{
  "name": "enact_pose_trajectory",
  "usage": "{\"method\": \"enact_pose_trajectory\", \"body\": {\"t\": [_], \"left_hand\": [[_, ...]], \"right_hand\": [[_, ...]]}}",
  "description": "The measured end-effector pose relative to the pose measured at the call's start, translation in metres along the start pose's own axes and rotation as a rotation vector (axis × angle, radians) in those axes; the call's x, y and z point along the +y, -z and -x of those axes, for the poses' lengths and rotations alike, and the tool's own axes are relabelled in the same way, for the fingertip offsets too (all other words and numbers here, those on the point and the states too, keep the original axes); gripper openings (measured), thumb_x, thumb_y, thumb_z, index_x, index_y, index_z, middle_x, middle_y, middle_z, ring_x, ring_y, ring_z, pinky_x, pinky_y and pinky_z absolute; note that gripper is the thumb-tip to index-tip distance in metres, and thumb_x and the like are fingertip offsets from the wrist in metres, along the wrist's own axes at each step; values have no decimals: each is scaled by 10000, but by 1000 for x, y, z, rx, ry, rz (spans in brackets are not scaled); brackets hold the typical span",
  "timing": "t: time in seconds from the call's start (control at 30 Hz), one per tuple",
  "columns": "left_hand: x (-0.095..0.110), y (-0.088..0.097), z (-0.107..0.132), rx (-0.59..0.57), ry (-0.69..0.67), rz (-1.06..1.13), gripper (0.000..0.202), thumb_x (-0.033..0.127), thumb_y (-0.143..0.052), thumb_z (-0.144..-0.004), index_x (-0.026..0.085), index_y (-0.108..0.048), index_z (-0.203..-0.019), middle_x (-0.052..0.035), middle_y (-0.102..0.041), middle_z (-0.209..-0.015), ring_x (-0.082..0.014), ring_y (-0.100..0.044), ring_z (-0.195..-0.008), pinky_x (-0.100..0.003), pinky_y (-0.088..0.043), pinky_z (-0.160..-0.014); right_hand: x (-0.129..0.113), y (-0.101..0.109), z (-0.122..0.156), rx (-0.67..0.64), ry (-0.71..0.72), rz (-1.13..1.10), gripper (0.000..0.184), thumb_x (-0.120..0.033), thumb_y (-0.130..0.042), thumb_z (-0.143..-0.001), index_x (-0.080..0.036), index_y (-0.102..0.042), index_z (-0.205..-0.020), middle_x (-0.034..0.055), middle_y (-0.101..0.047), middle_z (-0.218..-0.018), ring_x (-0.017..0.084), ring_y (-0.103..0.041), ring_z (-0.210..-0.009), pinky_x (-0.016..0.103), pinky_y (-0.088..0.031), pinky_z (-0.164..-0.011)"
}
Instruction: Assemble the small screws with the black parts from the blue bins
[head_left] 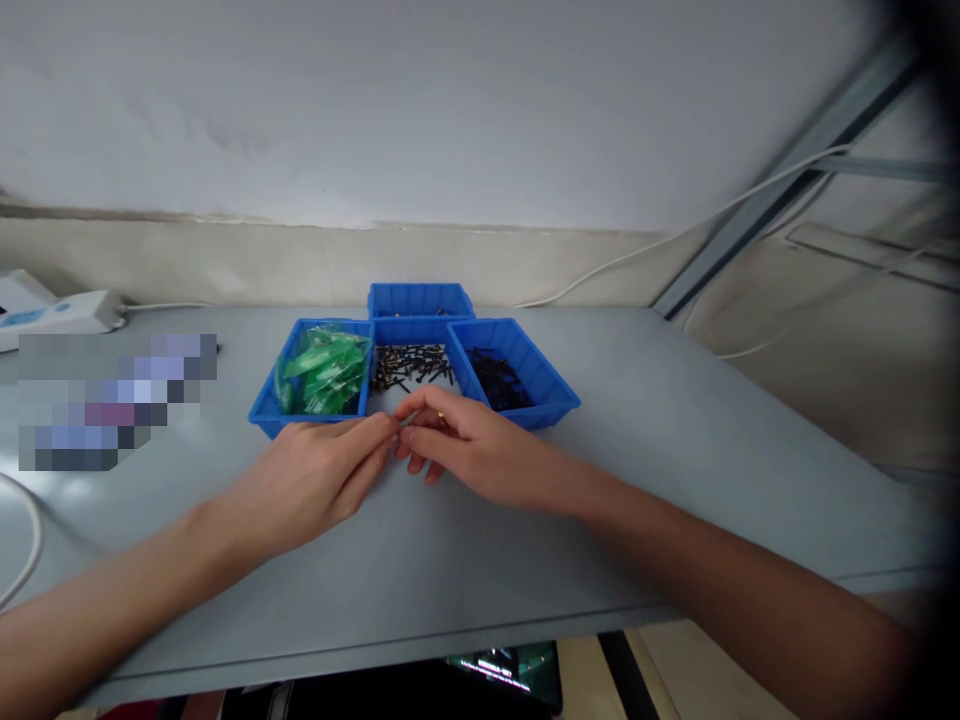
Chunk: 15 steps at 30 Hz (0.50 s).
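Observation:
My left hand (330, 465) and my right hand (472, 440) meet fingertip to fingertip above the grey table, just in front of the blue bins. Both are closed in a pinch; whatever lies between the fingertips is too small or hidden to name. A small gold-coloured spot (442, 416) shows by the right fingers. Behind the hands, dark screws (412, 366) lie loose in the middle. The left blue bin (262, 408) holds green plastic packets (326, 365). In the right blue bin (544, 385) is a heap of small black pieces (499, 382).
Another blue bin (420, 299) stands at the back. A white power strip (71, 313) and a blurred-out object (120, 400) are at the left on the grey table (420, 590). A white cable (592, 282) runs to the metal shelf post (780, 180). A lit screen (517, 675) shows below the table's front edge.

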<state>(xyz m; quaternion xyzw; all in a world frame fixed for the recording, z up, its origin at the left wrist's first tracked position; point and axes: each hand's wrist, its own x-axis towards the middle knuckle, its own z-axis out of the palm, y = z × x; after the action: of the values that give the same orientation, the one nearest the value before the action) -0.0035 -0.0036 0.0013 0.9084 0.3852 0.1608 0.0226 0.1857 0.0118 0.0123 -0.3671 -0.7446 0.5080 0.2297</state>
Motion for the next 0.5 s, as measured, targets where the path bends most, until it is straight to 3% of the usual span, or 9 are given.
{"method": "enact_pose_trajectory", "body": {"t": [0.17,0.33,0.5], "left_hand": [[-1,1,0,-21,32,1,199,224,-297,-892,181,-472,-807,30,-547,-658,-108,-545,-568,-225,-369,-502],[0,1,0,-19,8,-9,179,200,-301,-886,176,-473,-839,28,-544,-655,-116,-551,-565,-229,-367,-487],[0,2,1,19,-14,-15,180,199,-302,-889,176,-464,-814,30,-541,-645,-115,-548,-549,-229,-366,-489]], "right_hand": [[3,-1,-2,-49,-34,-29,295,-319,-293,-900,-165,-503,-761,16,-554,-751,105,-525,-663,256,-433,-630],[7,-3,-1,-39,-18,-25,136,-294,-388,-866,-197,-481,-845,-8,-555,-769,109,-526,-675,249,-421,-604],[9,-3,-2,-19,-34,-72,278,-431,-341,-871,-195,-482,-831,6,-545,-786,116,-520,-683,249,-421,-580]]}}
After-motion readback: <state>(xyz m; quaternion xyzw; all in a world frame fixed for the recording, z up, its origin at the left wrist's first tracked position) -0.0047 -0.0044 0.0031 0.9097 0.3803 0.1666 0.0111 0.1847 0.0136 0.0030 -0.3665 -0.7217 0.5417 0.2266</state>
